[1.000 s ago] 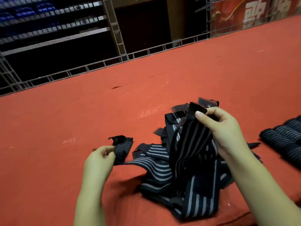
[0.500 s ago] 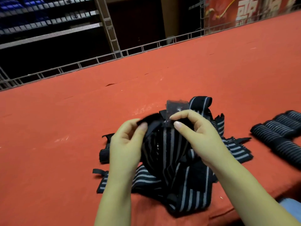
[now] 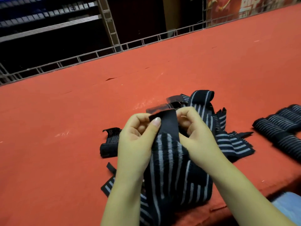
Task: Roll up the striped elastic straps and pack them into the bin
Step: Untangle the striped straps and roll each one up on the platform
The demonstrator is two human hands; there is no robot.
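Observation:
A black strap with grey stripes (image 3: 169,154) hangs between my hands, its plain black end up at my fingertips. My left hand (image 3: 138,137) pinches that end with thumb and curled fingers. My right hand (image 3: 195,132) grips the same end from the right side. Under them lies a loose pile of striped straps (image 3: 231,144) on the red table (image 3: 65,160). Several rolled straps (image 3: 281,128) lie side by side at the right. No bin is in view.
A metal wire rail (image 3: 97,54) runs along the table's far edge, with dark shelving (image 3: 48,22) behind it. One loose strap end (image 3: 109,144) lies left of the pile. The table's near edge is at the bottom right.
Both hands have come together on the black end of one strap; a second ago they were apart, the left holding another strap end at the left. The held strap now hangs lower, toward me.

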